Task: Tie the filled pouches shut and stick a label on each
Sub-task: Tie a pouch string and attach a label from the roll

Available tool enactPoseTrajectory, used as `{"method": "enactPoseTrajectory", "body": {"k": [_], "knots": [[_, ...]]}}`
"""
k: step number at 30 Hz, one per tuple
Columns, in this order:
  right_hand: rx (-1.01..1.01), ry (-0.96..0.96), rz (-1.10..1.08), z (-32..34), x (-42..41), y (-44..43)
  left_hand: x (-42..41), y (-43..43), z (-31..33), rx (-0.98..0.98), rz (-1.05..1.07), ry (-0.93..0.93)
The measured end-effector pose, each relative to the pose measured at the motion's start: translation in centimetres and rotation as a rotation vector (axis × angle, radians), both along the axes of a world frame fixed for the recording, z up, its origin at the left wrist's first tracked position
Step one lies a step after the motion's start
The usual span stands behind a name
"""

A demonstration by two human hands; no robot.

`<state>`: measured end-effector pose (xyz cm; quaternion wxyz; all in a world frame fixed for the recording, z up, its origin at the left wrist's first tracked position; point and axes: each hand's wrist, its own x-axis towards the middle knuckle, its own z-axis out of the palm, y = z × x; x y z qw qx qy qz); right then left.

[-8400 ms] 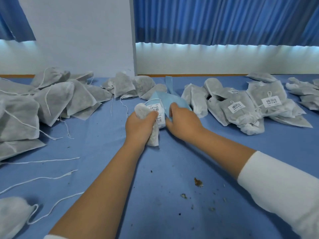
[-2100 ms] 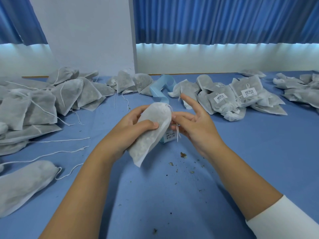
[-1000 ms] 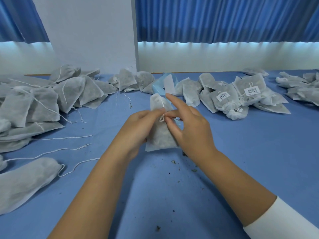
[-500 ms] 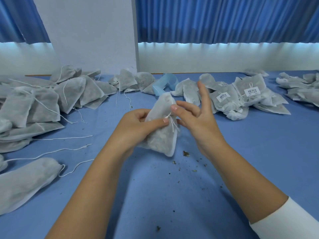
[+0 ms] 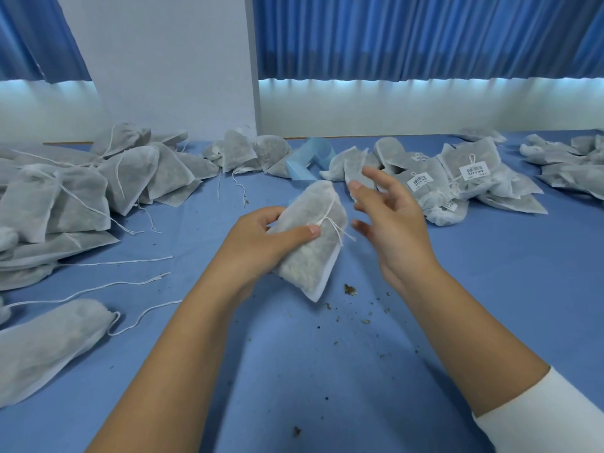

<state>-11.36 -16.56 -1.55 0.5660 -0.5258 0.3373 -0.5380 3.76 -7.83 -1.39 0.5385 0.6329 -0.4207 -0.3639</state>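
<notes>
**Above the table's middle: pouch tied, label next**

Above the middle of the table (image 5: 327,387) and held clear of it: 1 filled pouch (image 5: 310,253), tilted, 1 end toward the far edge. Gripped round its body by the left hand (image 5: 258,246), thumb pressed across the front just beside the knot (image 5: 327,220). Cord drawn over the front and knotted, 2 short tails hanging loose. Seemingly snug, though hard to confirm. Just beside the pouch, the right hand (image 5: 390,223), fingers spread apart, holding nothing and touching nothing.

Judged step: last check of the tie, then the label.

- Keep the thumb by the knot and give both tails 1 firm tug before moving on.
- Reach to the far edge for the blue strip (image 5: 307,163), probably the label roll, lying between the grey heaps.
- Peel 1 label by a corner.
- Choose a patch of the front clear of the cord.
- Back the soft, lumpy fabric with the left fingers and press from the label's middle outward.
- Set the pouch with the labelled pouches (image 5: 470,179) near the far right, well apart from the unlabelled heap (image 5: 98,191) along the left edge.
- Handle gently, given the crumbs (image 5: 349,289) on the table below.
</notes>
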Motion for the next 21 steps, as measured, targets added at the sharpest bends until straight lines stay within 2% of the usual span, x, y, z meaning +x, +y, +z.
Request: {"method": "enactPoseTrajectory", "body": {"k": [3, 8, 12, 16, 21], "knots": [[-0.014, 0.008, -0.024, 0.7, -0.7, -0.3, 0.4, -0.2, -0.2, -0.001, 0.088, 0.015], [0.095, 0.018, 0.348, 1.0, -0.9, -0.2, 0.8, -0.3, -0.2, 0.005, 0.115, 0.007], [0.124, 0.116, 0.450, 0.6, -0.6, 0.1, 0.7, -0.3, -0.2, -0.001, 0.099, 0.001], [0.073, 0.285, 0.333, 0.3, -0.2, 0.4, 0.6, -0.2, -0.1, -0.010, 0.035, -0.024], [0.008, 0.352, 0.150, -0.5, 0.4, 0.8, 0.4, -0.2, -0.2, -0.011, -0.019, -0.052]]}}
